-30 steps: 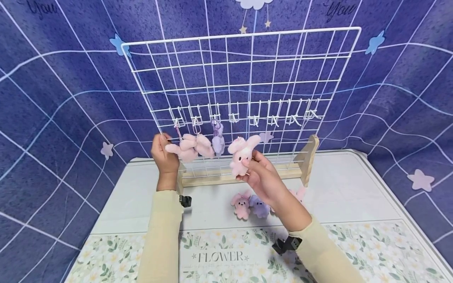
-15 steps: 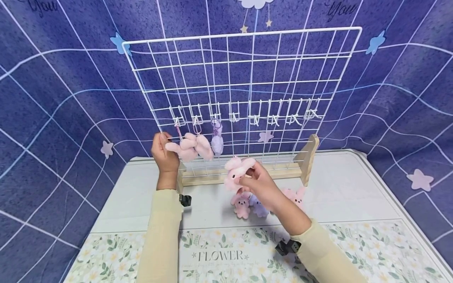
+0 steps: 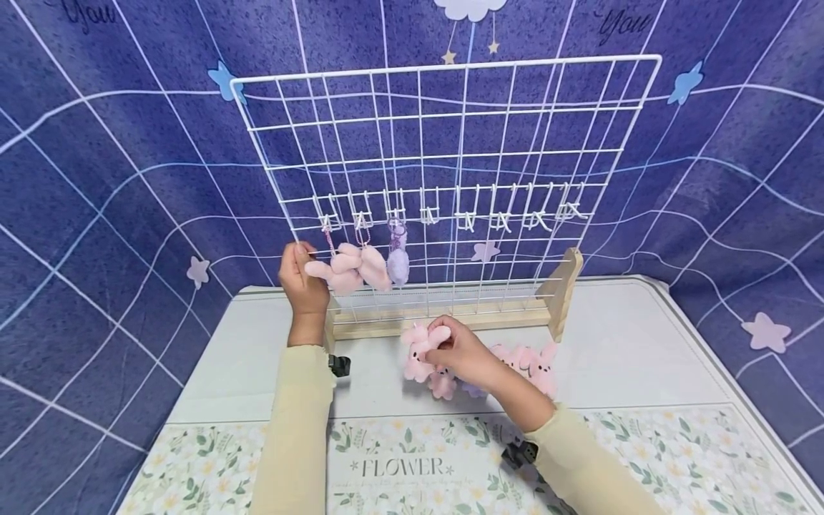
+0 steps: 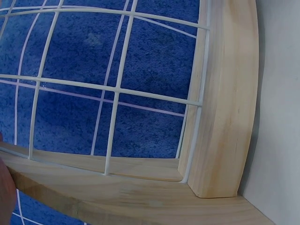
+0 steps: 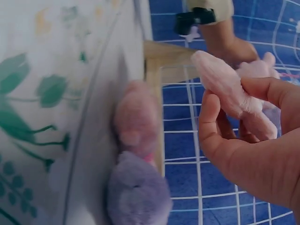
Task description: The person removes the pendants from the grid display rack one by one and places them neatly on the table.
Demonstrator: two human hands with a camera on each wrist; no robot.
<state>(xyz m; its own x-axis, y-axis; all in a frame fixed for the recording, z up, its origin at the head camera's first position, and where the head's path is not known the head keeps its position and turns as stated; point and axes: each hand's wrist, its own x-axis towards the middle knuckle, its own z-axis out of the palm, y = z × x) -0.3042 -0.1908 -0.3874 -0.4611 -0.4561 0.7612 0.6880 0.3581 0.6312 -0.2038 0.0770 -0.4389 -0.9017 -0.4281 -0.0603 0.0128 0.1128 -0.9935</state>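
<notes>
A: Down it comes! The right hand has dropped from in front of the grid to low over the table, the pink bunny pinched between thumb and fingers.

B: Away from the hooks, then?

A: Well below them now, and beside the table bunnies. It overlaps one from up here; whether they touch, I can't tell.

B: And the left hand?

A: Hasn't budged! Fingers curled on the grid's left edge.

B: So where does that leave the work?

A: Three hung bunnies, two pink, one purple, same as a second ago. The fourth hook from the left is bare, so I'd judge the count no further along: this one's held, not hung.
</notes>
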